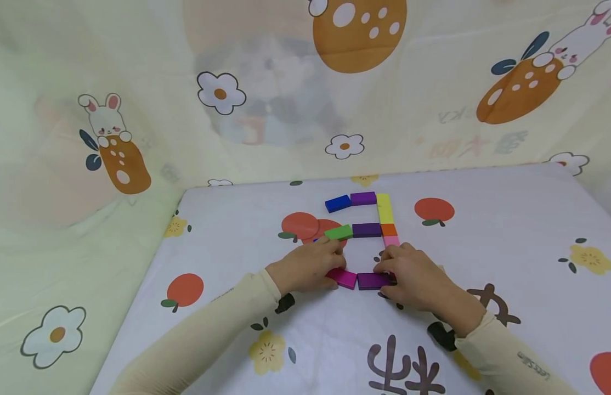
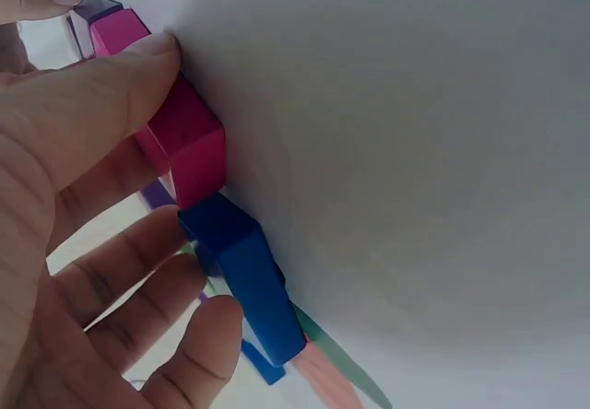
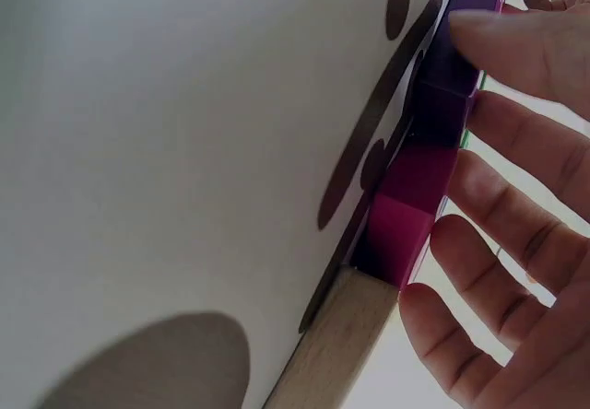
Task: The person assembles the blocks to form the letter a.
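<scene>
My left hand (image 1: 307, 266) pinches a magenta block (image 1: 344, 278), thumb on its near side. In the left wrist view a blue block (image 2: 253, 275) stands at an angle against that block's end, with the other fingers close beside it. My right hand (image 1: 414, 274) pinches a purple block (image 1: 372, 281) in line with the magenta one, thumb on the near face and index finger behind. Past the purple block, the right wrist view shows a second magenta block (image 3: 406, 216) and a plain wooden block (image 3: 336, 335), both mostly hidden by the hand from above.
Beyond the hands, a yellow block (image 1: 384, 208), an orange block (image 1: 388, 230) and a pink block (image 1: 391, 240) form a column. Leftward from it run an upper row, purple (image 1: 363, 198) and blue (image 1: 338, 203), and a middle row, dark purple (image 1: 366, 230) and green (image 1: 338, 232).
</scene>
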Demonstrator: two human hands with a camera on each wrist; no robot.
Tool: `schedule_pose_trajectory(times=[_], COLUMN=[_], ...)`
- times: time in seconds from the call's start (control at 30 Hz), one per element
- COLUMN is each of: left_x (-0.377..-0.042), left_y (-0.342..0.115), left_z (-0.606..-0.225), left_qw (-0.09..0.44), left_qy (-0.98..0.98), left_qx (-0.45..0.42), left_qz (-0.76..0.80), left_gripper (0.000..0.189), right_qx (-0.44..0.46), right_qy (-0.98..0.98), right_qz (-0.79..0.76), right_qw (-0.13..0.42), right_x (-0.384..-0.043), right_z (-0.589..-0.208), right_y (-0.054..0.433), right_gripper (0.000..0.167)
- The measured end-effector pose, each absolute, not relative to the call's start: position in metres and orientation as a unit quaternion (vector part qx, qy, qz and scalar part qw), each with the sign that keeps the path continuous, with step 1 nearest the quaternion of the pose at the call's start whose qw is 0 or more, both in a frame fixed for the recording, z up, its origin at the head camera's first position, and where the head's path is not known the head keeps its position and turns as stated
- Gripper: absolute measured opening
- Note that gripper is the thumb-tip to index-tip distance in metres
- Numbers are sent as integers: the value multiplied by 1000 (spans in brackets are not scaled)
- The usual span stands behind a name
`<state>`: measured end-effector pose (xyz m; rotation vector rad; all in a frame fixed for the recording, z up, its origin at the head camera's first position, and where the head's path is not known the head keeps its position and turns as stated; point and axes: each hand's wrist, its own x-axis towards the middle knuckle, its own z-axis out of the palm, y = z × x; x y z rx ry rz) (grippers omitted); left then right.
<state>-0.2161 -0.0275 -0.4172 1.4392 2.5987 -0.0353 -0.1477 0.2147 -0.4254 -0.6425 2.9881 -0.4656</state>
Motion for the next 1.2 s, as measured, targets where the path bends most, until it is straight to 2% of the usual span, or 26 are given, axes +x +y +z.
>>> schedule_pose_trajectory(times=[0.33, 0.5, 0.73, 0.97, 1.2], left_x=[-219, -218, -209, -199, -197], left_y=[-31, -31, -13, 10, 14], left_z=[-418, -417, -417, -422, -426], left_qw=[90, 90, 34, 21, 14], left_qy=[868, 870, 858, 856, 862], left_qx=[488, 484, 512, 513, 501], left_qz=[2, 12, -19, -62, -75], left_gripper=[31, 37, 45, 42, 38], right_qx=[-198, -180, -99, -76, -74], right_qy=[968, 967, 981, 984, 986], right_qz=[-150, -180, -166, -162, -152], right_qw=[29, 25, -30, 1, 5], right_x=[-147, -146, -141, -138, -138], right_z=[-425, -422, -421, -422, -426], right_y=[213, 218, 239, 246, 243], right_gripper=[32, 33, 28, 42, 38])
